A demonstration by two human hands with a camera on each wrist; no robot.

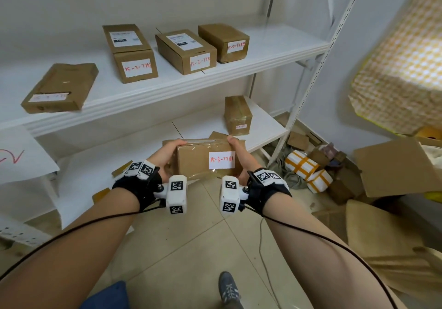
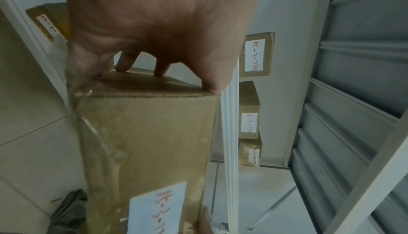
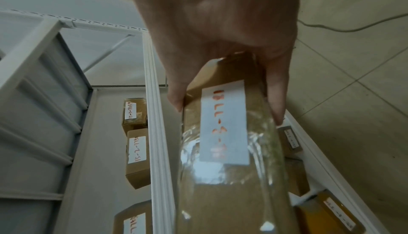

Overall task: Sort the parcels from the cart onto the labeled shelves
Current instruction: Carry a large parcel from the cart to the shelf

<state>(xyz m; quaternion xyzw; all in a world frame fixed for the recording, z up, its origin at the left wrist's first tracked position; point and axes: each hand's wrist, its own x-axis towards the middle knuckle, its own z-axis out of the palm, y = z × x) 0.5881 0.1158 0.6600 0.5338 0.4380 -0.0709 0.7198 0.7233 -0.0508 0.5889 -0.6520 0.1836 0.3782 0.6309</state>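
White shelves (image 1: 167, 88), tiled floor (image 1: 191, 249), perhaps storeroom

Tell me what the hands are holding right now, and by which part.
Both hold one taped cardboard parcel by its two short ends: left hand on one end, right hand on the other.

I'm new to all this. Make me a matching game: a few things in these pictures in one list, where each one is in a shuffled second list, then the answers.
Things:
1. taped box
2. three labelled boxes in a row
3. small upright box
4. white parcels with orange tape

Places:
A. on the floor right of the rack
B. on the lower shelf
C. held between left hand and right hand
D. on the upper shelf

Pairs: 1-C, 2-D, 3-B, 4-A
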